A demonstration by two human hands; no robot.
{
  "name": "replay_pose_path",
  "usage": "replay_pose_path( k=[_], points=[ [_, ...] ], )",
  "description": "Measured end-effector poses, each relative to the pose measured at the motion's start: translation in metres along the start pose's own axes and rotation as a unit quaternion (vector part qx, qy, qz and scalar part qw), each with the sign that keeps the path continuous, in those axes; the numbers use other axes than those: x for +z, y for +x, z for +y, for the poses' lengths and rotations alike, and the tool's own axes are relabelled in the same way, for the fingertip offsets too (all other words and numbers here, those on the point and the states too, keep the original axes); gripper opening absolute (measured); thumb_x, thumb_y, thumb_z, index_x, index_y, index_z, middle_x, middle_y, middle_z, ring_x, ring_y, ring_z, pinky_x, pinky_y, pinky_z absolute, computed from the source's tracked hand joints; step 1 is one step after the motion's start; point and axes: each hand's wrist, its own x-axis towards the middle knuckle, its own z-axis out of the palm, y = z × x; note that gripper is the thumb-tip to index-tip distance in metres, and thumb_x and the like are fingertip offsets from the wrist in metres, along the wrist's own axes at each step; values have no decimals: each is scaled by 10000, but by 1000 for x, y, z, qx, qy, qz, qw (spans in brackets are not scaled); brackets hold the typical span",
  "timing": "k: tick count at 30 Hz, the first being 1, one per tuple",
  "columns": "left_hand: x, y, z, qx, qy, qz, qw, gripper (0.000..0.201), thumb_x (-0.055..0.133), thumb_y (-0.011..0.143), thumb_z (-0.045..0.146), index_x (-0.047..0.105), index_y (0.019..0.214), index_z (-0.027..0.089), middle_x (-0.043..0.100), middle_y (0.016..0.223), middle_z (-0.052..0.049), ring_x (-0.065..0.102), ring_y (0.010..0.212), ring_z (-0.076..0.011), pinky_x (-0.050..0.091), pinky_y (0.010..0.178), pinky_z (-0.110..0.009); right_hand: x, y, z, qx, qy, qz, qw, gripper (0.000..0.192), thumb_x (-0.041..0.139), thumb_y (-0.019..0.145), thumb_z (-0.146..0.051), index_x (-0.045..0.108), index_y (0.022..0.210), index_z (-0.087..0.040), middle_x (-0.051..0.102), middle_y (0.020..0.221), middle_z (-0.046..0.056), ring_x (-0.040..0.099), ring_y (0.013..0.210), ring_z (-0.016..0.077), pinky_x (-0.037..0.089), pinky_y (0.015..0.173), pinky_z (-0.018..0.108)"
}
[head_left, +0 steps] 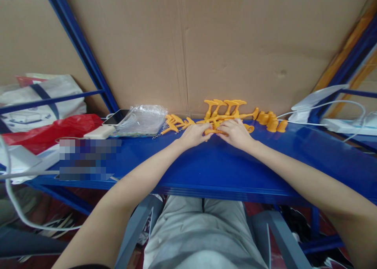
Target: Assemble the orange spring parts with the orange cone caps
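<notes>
My left hand (194, 134) and my right hand (236, 132) are close together over the far part of the blue table. The fingers of both are closed around an orange T-shaped piece (217, 131) between them, and they partly cover it. Behind my hands several orange T-shaped handles (225, 105) lean side by side against the cardboard. To the left of my left hand lie orange pieces with thin dark coils (171, 124). Several orange thimble-shaped caps (272, 123) stand beyond my right hand. A round orange disc (250, 129) shows beside that hand.
Cardboard (235, 45) walls off the back of the blue table (206, 171). On the left are a clear plastic bag (144, 119), a phone (118, 117), a white power bank (99, 132) and a red bag (73, 125). A white cable (17, 206) hangs there. Blue posts (79, 45) frame the sides.
</notes>
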Motion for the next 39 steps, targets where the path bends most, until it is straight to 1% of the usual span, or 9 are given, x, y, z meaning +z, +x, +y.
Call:
replay_pose_path(
  k=[3,9,11,13,18,22,27,34,39],
  points=[
    [1,-1,1,7,2,-4,1000,187,666,927,288,713,1089,208,788,965,-54,752,896,-210,554,785,-278,-1,2,-4,-1,-7,-18,1000,270,529,991,-295,774,1054,-201,765,1029,117,627,998,287,335,861,411],
    [-9,0,-6,-22,-13,26,999,424,609,966,275,626,1387,235,727,1320,-100,739,1059,-214,585,925,-335,-1,1,1,7,-34,-16,999,237,530,939,-257,751,954,-175,742,974,130,614,970,287,320,835,394],
    [-12,0,-19,-57,-9,40,998,431,563,982,256,610,1409,223,705,1354,-111,733,1077,-214,580,965,-354,0,-1,7,18,-43,-11,999,237,522,929,-255,746,922,-178,733,955,130,605,948,287,312,818,390],
    [-12,-2,-38,-83,8,44,996,433,547,964,214,625,1390,204,692,1376,-113,673,1237,-238,535,1070,-382,1,-2,12,33,-57,-7,998,237,517,923,-253,740,896,-178,726,944,128,597,930,283,304,804,384],
    [0,-13,-86,-166,74,-52,982,489,570,911,223,620,1392,145,577,1522,-176,560,1402,-311,422,1192,-460,-1,-3,20,61,-82,-4,995,229,531,924,-264,740,893,-173,727,940,136,587,909,280,294,773,375],
    [8,-17,-103,-181,79,-136,971,506,560,899,219,622,1401,219,636,1478,-125,585,1383,-304,425,1181,-464,-3,-3,19,73,-88,-14,993,237,534,929,-267,747,907,-165,731,938,150,593,915,285,288,763,375],
    [6,-15,-104,-169,76,-131,974,455,578,870,207,684,1311,228,718,1355,-124,676,1248,-301,505,1084,-428,-2,-3,18,67,-91,-18,993,249,521,933,-269,748,909,-171,740,945,145,599,907,285,288,770,377],
    [3,-11,-93,-148,79,-109,980,167,618,863,251,758,947,218,791,981,-98,741,932,-270,568,864,-359,-1,-3,22,80,-90,-17,993,266,511,942,-290,742,898,-166,726,922,149,594,909,282,282,765,382],
    [-3,-6,-75,-177,82,-149,969,156,637,870,316,738,831,204,757,808,-66,717,768,-229,537,716,-287,-9,2,26,129,-73,-7,989,209,554,905,-292,728,886,-179,725,935,139,622,938,288,325,793,379]
  ],
)
